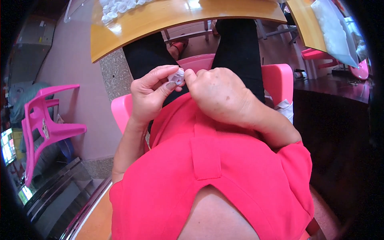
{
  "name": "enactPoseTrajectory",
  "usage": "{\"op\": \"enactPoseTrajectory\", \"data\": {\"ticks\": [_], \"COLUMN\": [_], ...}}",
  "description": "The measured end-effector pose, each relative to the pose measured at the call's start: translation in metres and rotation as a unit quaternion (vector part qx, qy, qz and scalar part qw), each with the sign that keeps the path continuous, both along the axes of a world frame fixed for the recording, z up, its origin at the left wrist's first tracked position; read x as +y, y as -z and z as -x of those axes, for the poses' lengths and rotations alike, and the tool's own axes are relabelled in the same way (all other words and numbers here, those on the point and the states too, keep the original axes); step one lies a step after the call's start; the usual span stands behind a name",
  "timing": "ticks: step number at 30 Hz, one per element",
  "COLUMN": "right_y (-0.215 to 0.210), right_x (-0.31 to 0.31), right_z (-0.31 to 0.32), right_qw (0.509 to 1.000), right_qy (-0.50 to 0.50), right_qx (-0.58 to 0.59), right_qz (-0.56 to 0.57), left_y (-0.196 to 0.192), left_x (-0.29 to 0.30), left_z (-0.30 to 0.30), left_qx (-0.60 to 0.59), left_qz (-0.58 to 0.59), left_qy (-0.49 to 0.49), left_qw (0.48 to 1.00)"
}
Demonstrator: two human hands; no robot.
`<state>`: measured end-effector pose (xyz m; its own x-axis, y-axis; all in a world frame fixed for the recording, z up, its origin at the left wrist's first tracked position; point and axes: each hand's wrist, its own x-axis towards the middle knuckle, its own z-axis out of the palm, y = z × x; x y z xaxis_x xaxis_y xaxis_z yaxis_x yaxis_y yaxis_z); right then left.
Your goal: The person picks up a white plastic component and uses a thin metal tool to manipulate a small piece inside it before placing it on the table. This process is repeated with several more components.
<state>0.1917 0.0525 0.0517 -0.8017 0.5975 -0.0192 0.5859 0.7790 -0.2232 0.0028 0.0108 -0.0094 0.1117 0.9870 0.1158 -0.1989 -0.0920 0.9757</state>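
Above my lap, my left hand [154, 86] pinches a small, whitish translucent plastic piece [176, 77] between thumb and fingers. The piece is short and hollow-looking; its exact kind does not show. Close against its right side is my right hand [218, 93], curled with the back of the hand upward. Its thumb and forefinger tips come up to the plastic piece, and whatever the fingers grip is hidden beneath the hand. On the table ahead lies a pile of small white plastic pieces [116, 8].
The curved edge of a wooden table [184, 14] runs just beyond my knees. At the right, a clear plastic bag [336, 34] of white things overhangs another tabletop [306, 24]. A pink plastic chair [277, 82] is under me; a pink stool [50, 124] lies tipped at the left.
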Motion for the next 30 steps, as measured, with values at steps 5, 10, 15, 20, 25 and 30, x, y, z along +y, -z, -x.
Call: {"op": "enactPoseTrajectory", "data": {"ticks": [5,10,15,20,25,30], "right_y": [-0.007,0.010,0.032,0.025,0.032,0.030], "right_x": [0.010,-0.006,0.003,0.003,0.002,-0.001], "right_z": [-0.008,-0.001,0.000,0.006,0.009,0.010], "right_qw": [0.995,1.000,0.954,0.888,0.869,0.859], "right_qy": [-0.038,0.013,0.080,0.127,0.138,0.145], "right_qx": [0.000,0.014,0.239,0.295,0.324,0.322], "right_qz": [0.089,0.014,0.164,0.330,0.348,0.370], "left_y": [0.000,0.004,0.001,0.000,0.002,0.002], "left_x": [0.002,0.003,0.009,0.007,0.007,0.007], "left_z": [0.005,0.005,0.005,0.005,0.006,0.006], "left_qx": [-0.041,-0.061,-0.149,-0.174,-0.164,-0.172], "left_qz": [0.003,0.073,0.092,0.075,0.072,0.077], "left_qy": [0.042,0.041,-0.005,-0.034,-0.035,-0.043], "left_qw": [0.998,0.995,0.985,0.981,0.983,0.981]}}
